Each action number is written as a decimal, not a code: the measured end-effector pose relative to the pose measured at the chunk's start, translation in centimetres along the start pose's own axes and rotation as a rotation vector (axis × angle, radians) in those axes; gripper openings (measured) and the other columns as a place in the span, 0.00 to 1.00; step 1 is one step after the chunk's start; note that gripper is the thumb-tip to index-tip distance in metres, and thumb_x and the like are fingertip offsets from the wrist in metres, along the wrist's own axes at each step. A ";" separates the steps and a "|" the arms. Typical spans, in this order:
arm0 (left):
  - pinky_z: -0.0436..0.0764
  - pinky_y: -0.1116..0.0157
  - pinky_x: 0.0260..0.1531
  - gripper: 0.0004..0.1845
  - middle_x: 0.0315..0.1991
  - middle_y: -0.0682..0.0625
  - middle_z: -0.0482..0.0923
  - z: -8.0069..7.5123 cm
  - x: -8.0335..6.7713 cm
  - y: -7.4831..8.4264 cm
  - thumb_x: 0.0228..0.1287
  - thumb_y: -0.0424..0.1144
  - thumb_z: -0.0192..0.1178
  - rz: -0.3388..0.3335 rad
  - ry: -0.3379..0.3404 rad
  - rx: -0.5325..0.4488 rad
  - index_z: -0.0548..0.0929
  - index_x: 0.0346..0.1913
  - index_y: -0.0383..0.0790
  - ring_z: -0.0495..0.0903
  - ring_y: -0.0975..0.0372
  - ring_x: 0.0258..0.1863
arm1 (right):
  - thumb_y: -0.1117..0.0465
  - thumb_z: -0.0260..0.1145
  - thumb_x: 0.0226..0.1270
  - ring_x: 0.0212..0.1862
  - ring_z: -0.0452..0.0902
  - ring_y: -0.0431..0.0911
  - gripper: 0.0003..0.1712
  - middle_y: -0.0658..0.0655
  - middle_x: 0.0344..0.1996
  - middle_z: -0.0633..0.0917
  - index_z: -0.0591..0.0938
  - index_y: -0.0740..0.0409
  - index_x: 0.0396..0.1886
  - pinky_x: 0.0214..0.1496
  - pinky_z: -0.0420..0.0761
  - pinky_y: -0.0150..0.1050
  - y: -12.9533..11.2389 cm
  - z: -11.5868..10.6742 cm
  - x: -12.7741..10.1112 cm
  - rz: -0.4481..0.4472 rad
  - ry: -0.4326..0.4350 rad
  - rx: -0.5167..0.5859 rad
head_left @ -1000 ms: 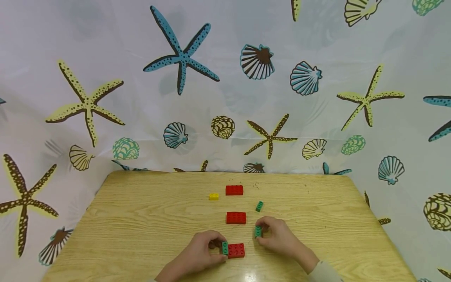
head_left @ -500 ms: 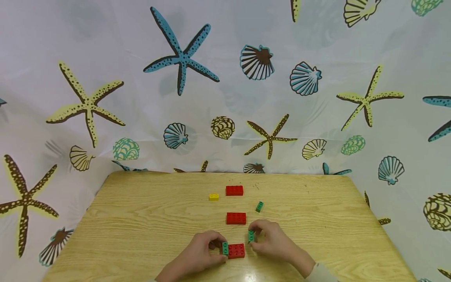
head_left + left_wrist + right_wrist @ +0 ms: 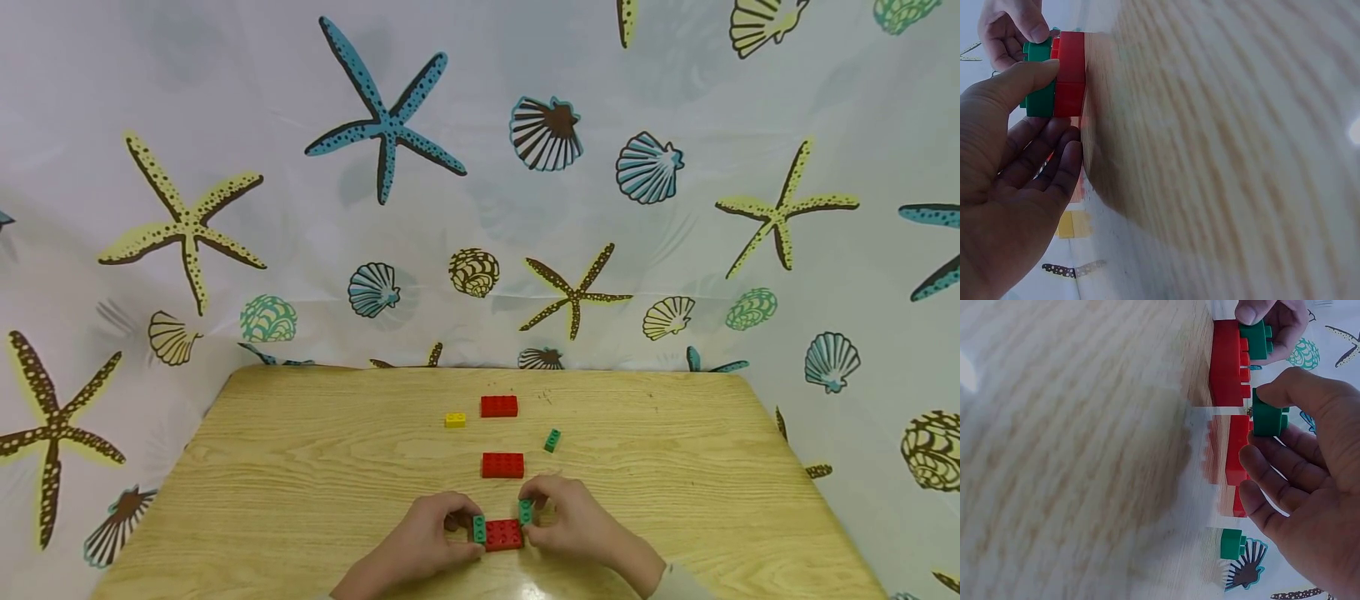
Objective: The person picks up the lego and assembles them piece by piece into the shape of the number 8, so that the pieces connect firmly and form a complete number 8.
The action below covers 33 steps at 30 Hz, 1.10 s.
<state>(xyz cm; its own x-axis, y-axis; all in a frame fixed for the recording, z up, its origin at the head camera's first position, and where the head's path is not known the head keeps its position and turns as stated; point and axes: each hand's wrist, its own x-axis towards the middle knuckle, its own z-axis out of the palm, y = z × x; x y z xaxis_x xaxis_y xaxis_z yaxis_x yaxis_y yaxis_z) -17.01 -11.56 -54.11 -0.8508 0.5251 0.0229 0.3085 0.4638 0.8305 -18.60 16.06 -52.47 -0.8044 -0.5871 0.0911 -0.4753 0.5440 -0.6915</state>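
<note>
head view: three red bricks [image 3: 502, 465], three green bricks [image 3: 552, 440], one yellow brick [image 3: 454, 421]

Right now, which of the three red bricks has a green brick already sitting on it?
The nearest red brick, between the hands: the left hand holds a green brick on its left end. The middle red brick and far red brick are bare.

Three red bricks [image 3: 502, 464], three green bricks [image 3: 552, 440], one yellow brick [image 3: 454, 420]

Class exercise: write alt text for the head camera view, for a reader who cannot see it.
Two hands work at a red brick near the front edge of a wooden table: the left hand holds a green brick on its left end, and the right hand pinches a second green brick at its right end.
</note>
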 end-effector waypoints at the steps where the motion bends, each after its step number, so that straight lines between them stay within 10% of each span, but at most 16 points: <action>1: 0.82 0.68 0.43 0.16 0.42 0.57 0.86 0.0 0.0 0.0 0.62 0.46 0.78 -0.003 -0.001 0.001 0.88 0.49 0.47 0.84 0.64 0.43 | 0.62 0.77 0.63 0.45 0.82 0.45 0.18 0.49 0.45 0.87 0.85 0.59 0.51 0.50 0.83 0.37 0.0 0.0 0.0 0.003 -0.004 0.001; 33: 0.82 0.67 0.44 0.16 0.43 0.57 0.85 0.0 -0.2 0.1 0.62 0.46 0.78 -0.002 0.005 0.009 0.88 0.49 0.45 0.82 0.64 0.42 | 0.60 0.75 0.66 0.45 0.83 0.43 0.16 0.46 0.45 0.87 0.85 0.56 0.52 0.50 0.83 0.36 -0.7 1.0 -0.2 0.026 -0.071 0.102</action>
<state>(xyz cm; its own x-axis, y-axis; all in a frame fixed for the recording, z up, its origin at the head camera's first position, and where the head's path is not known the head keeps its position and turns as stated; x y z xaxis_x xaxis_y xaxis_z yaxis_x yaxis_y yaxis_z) -16.83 -11.61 -53.97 -0.8536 0.5204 0.0240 0.3104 0.4712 0.8256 -17.80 15.20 -52.69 -0.7867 -0.6169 0.0236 -0.4132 0.4977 -0.7626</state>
